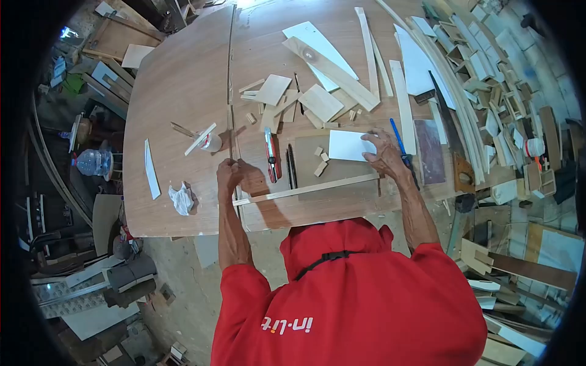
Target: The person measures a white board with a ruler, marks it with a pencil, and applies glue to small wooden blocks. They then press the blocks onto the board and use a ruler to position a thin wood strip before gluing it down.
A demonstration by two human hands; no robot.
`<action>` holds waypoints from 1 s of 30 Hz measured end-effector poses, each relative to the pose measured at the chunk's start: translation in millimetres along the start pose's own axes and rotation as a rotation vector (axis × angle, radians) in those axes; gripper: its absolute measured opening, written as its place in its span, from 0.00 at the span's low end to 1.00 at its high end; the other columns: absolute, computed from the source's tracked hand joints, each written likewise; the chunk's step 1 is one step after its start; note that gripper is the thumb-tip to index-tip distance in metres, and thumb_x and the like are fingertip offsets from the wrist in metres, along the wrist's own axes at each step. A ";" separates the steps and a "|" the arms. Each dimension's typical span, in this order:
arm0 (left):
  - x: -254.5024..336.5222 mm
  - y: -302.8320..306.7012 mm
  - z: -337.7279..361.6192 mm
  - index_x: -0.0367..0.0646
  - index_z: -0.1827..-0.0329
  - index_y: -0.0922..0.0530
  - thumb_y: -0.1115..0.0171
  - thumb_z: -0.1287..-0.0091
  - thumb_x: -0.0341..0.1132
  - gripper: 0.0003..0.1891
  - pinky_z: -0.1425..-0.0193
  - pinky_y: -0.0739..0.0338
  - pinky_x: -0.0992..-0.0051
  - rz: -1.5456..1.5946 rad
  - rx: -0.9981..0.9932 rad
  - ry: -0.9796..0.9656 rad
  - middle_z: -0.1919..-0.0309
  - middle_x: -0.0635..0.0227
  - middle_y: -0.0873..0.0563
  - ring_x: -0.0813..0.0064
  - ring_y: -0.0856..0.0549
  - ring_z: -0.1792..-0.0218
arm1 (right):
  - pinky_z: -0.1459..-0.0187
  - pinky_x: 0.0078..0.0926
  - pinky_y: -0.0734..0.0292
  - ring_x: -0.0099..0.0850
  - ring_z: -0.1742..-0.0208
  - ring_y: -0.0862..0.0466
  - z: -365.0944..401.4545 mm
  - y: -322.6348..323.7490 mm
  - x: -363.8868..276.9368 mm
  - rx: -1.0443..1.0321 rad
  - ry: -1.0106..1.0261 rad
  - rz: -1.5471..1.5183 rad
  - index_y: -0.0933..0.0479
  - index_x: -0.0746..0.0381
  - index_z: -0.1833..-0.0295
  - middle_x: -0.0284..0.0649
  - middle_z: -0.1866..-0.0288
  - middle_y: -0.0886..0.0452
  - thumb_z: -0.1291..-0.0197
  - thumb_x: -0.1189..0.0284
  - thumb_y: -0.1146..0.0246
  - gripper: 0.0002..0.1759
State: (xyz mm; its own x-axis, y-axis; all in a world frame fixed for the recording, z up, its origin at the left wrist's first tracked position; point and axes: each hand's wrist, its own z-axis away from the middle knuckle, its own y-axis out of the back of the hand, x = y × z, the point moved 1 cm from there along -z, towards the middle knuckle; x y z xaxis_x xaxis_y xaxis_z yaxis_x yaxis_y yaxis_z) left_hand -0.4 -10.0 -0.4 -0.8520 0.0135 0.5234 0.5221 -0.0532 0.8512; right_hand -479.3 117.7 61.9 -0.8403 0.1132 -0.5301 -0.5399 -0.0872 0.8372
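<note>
My left hand (228,174) is closed at the seam near the table's front edge, beside a thin upright strip (230,131); what its fingertips pinch is too small to tell. The fingers of my right hand (383,154) curl over the right end of a white rectangular board (347,146) and grip it. A long narrow wooden strip (305,190) lies between my two wrists. Above it are small wood blocks (321,167), dark pencil-like sticks (291,166) and a red-and-white utility knife (270,155). A blue pen-like tool (398,135) lies right of my right hand.
Loose wood pieces (273,89) and a long board (332,70) lie farther back. A handsaw (444,100) rests at the right beside long strips. On the left are a small tub (211,142), crumpled white paper (181,198) and a white sliver (151,169).
</note>
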 end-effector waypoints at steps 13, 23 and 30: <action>85.6 57.2 93.8 0.39 0.63 0.20 0.44 0.26 0.42 0.14 0.77 0.33 0.80 0.485 -0.370 0.217 0.82 0.77 0.26 0.85 0.26 0.80 | 0.27 0.44 0.37 0.48 0.26 0.34 0.1 4.8 -7.7 0.018 -0.010 -0.022 0.22 0.57 0.40 0.47 0.31 0.29 0.49 0.68 0.29 0.28; 158.7 -6.3 50.7 0.36 0.69 0.18 0.44 0.28 0.52 0.25 0.67 0.28 0.59 -0.007 -0.571 -0.360 0.78 0.52 0.19 0.53 0.22 0.74 | 0.27 0.44 0.39 0.47 0.28 0.32 3.9 -1.8 -14.6 0.133 0.183 -0.129 0.25 0.59 0.36 0.47 0.32 0.28 0.52 0.71 0.29 0.33; 201.7 -4.3 18.2 0.37 0.69 0.16 0.42 0.30 0.54 0.25 0.64 0.23 0.58 -0.116 -0.671 -0.308 0.79 0.53 0.17 0.52 0.15 0.72 | 0.32 0.47 0.35 0.46 0.32 0.28 -2.6 -22.1 -20.8 0.152 0.222 0.016 0.23 0.57 0.37 0.46 0.37 0.25 0.51 0.70 0.28 0.31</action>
State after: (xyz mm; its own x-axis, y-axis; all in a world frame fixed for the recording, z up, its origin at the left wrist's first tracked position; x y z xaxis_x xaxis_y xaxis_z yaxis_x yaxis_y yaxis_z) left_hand -173.8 11.2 102.2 -0.7989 0.3301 0.5027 0.2091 -0.6312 0.7469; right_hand -450.0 114.7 54.1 -0.8479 -0.1085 -0.5190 -0.5270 0.0641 0.8475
